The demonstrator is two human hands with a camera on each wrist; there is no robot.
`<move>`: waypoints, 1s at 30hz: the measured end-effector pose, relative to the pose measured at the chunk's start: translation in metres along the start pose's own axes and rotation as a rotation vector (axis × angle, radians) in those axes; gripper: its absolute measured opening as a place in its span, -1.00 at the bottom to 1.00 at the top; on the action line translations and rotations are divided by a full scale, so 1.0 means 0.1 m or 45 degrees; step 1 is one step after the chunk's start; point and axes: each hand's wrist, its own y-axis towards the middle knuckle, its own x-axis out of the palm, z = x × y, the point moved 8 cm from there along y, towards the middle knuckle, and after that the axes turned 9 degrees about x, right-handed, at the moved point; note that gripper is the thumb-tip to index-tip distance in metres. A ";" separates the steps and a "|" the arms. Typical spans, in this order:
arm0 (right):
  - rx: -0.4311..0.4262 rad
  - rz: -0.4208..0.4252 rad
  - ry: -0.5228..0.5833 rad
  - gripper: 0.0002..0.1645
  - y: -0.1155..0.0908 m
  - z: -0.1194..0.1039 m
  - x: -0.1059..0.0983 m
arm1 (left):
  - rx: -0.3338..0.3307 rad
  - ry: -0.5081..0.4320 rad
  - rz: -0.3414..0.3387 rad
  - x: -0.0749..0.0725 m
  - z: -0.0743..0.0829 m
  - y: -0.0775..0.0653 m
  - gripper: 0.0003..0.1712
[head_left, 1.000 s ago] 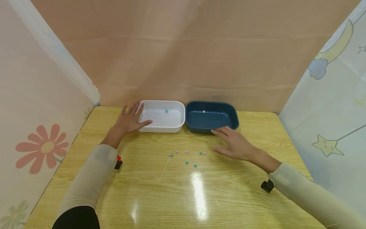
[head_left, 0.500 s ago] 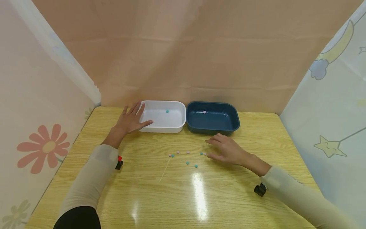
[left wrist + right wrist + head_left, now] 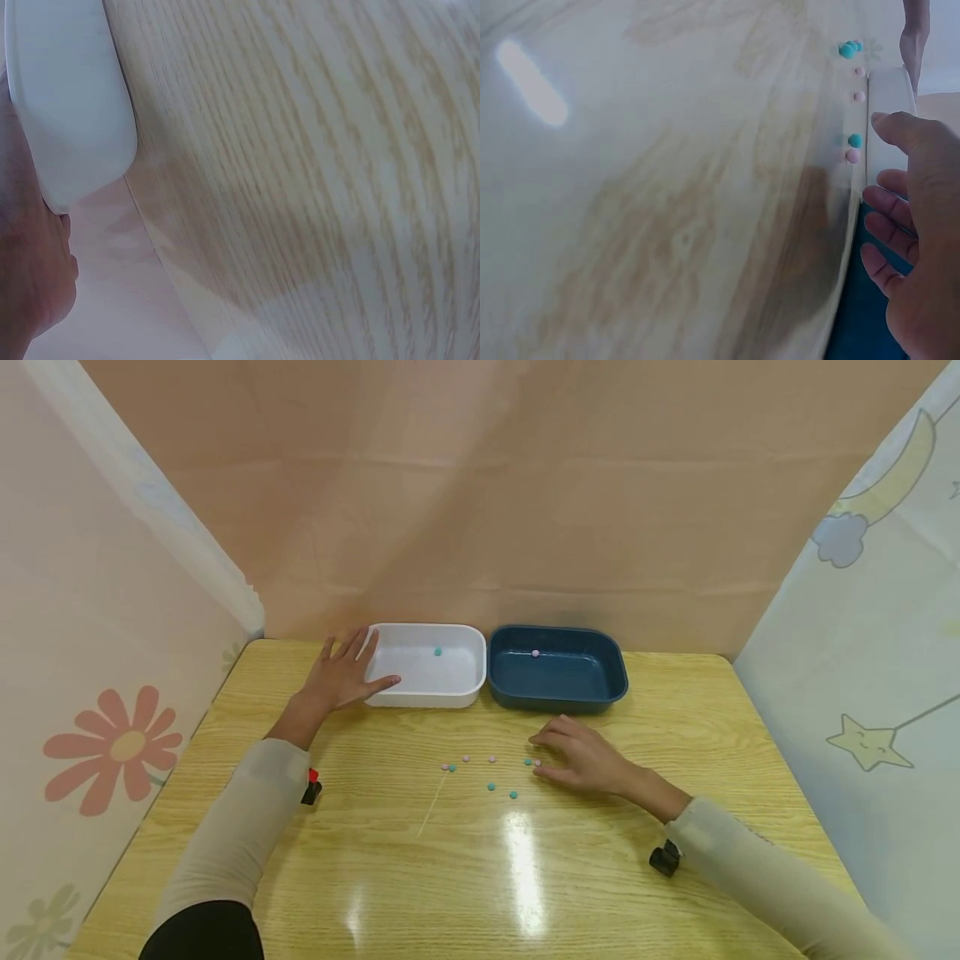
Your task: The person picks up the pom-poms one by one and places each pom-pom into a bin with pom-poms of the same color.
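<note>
At the left end of the white tray point(image 3: 427, 675), my left hand point(image 3: 330, 681) rests on the rim with spread, straight fingers. That tray holds one small teal ball point(image 3: 438, 652). Beside it, the dark blue tray point(image 3: 555, 681) holds one pink ball point(image 3: 536, 653). My right hand point(image 3: 585, 758) hovers over the table in front of the blue tray, thumb and fingers apart and loosely bent, nothing between them. Nearest to it lie a pink ball point(image 3: 853, 156) and a teal ball point(image 3: 855, 140), side by side. The left wrist view shows my hand against the white tray's wall point(image 3: 75, 97).
Several more pink and teal balls lie on the wooden table point(image 3: 420, 877), among them a teal ball point(image 3: 513, 795) and a pink ball point(image 3: 466, 758). A tan backdrop point(image 3: 495, 527) stands behind the trays, with patterned sheets at both sides.
My right hand has moved left and toward me, from the blue tray's front edge to beside the nearest pink and teal balls. The left hand stays in place on the white tray.
</note>
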 end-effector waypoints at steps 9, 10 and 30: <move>0.045 -0.003 0.085 -0.61 0.02 0.05 0.13 | 0.011 0.006 0.025 0.01 -0.01 0.01 0.25; 0.048 -0.004 0.091 -0.62 0.03 0.06 0.14 | 0.012 0.006 0.025 0.01 -0.01 0.01 0.25; 0.143 -0.044 0.189 -0.83 0.08 0.09 0.20 | 0.004 0.031 0.018 0.03 -0.02 0.04 0.25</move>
